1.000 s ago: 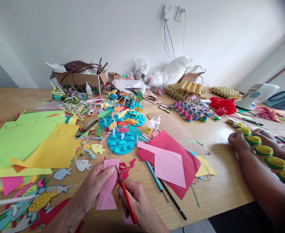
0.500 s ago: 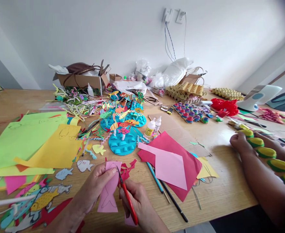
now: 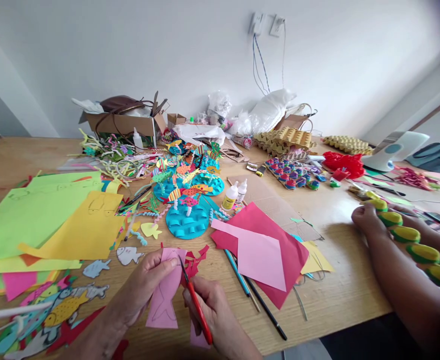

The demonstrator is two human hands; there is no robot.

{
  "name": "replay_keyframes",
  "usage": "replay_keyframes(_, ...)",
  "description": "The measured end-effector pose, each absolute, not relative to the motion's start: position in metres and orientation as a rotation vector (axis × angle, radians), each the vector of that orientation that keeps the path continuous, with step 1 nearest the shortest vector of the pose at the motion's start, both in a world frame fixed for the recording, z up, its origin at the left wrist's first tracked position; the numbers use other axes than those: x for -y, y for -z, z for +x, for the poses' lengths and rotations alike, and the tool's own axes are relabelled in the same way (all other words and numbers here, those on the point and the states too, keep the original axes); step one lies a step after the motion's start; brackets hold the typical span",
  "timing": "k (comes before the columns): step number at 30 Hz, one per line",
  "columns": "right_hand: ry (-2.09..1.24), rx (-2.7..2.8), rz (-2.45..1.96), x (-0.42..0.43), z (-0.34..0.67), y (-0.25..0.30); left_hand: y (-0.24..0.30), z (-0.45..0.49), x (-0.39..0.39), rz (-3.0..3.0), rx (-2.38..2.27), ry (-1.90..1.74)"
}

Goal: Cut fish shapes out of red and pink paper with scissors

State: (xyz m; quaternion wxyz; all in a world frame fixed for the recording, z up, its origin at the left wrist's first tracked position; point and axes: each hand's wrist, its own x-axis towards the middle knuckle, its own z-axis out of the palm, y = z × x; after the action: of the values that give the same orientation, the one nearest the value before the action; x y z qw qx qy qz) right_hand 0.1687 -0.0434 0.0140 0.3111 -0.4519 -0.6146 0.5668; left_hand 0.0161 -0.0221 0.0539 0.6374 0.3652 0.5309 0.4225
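My left hand (image 3: pixel 145 277) is closed on a piece of pink paper (image 3: pixel 166 295), thumb on top. A fish outline is drawn on that paper in pencil. In my right hand (image 3: pixel 214 302) are red-handled scissors (image 3: pixel 198 311), their blades at the paper's right edge near its top. Part of a pink paper scrap (image 3: pixel 199 340) shows below my right hand. Red paper scraps (image 3: pixel 195 262) lie just behind the scissors. To the left of my left hand are a white paper fish (image 3: pixel 128 255) and a light blue paper fish (image 3: pixel 96 269).
Glue bottles (image 3: pixel 230 196) stand behind red (image 3: pixel 297 255) and pink sheets (image 3: pixel 261 262). Blue round bases with paper fish (image 3: pixel 188 220) are at the centre. Green (image 3: pixel 25 220) and yellow sheets (image 3: pixel 81 230) lie left. At right, a co-worker's hands (image 3: pixel 368 220) hold a yellow-green egg-carton strip (image 3: pixel 405 234).
The pink paper has tilted slightly, its lower end shifting left. The scissors stay at its right edge near the top. The whole view has shifted a little.
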Motion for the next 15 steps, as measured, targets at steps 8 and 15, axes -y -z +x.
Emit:
replay_keyframes(8,-1.516,1.621,-1.221,0.0432,0.1685,-0.0141,-0.0496,0.0159,0.0199,0.892,-1.171,-0.927)
replay_keyframes(15,-1.519,1.617,-1.218,0.0431,0.1681,-0.0166,-0.0532,0.0150,0.0188,0.929,-1.206,-0.892)
